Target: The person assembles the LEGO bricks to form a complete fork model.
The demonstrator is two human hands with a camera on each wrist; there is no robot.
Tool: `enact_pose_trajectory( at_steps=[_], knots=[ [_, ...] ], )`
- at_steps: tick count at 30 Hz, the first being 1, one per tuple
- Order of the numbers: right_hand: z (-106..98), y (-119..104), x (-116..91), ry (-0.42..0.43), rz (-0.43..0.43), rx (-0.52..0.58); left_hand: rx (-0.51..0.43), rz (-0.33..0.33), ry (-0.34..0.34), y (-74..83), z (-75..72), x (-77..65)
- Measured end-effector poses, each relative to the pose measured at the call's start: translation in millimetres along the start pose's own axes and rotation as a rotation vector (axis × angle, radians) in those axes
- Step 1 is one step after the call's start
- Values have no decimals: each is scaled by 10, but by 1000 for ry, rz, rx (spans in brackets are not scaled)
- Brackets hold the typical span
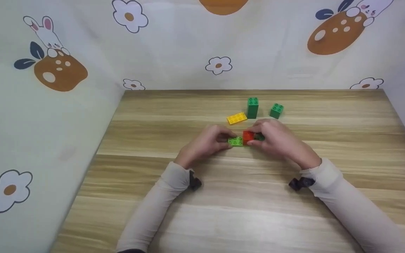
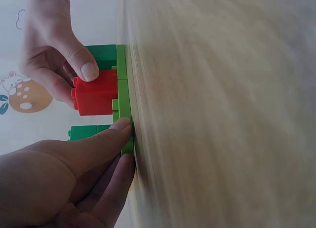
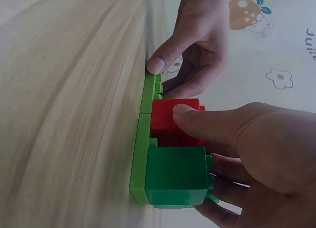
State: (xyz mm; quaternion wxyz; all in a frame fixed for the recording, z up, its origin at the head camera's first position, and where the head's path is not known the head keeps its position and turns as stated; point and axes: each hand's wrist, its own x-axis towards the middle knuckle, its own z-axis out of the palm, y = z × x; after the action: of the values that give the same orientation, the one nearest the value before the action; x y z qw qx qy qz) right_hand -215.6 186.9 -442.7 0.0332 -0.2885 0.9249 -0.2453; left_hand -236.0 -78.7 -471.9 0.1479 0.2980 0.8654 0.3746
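Two light green building-block plates (image 1: 235, 141) lie end to end on the table. My left hand (image 1: 211, 140) pinches the left plate at its outer end between thumb and fingers. A red block (image 1: 247, 137) sits across the seam of the plates, with my right hand (image 1: 274, 138) gripping it by its sides. Beside it a dark green block (image 3: 177, 174) stands on the right plate's far end, mostly hidden by the right hand in the head view. A row of light green studs shows between the red and dark green blocks in the right wrist view.
Behind the hands lie a flat yellow plate (image 1: 237, 118), a tall dark green stack (image 1: 252, 108) and a small dark green block (image 1: 276, 110). The wooden table (image 1: 174, 112) meets a patterned cloth wall (image 1: 174, 52) at its back edge.
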Motion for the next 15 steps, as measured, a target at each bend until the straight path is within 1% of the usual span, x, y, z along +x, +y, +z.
enact_pose_trajectory(
  at_steps=[6, 10, 15],
  knots=[
    [27, 63, 7, -9, 18, 27, -1, 25, 5, -3, 6, 3],
    [40, 120, 9, -26, 50, 74, 0, 22, 1, -11, 5, 1],
    [46, 169, 20, -17, 49, 105, -16, 21, 2, -32, -20, -6]
  ],
)
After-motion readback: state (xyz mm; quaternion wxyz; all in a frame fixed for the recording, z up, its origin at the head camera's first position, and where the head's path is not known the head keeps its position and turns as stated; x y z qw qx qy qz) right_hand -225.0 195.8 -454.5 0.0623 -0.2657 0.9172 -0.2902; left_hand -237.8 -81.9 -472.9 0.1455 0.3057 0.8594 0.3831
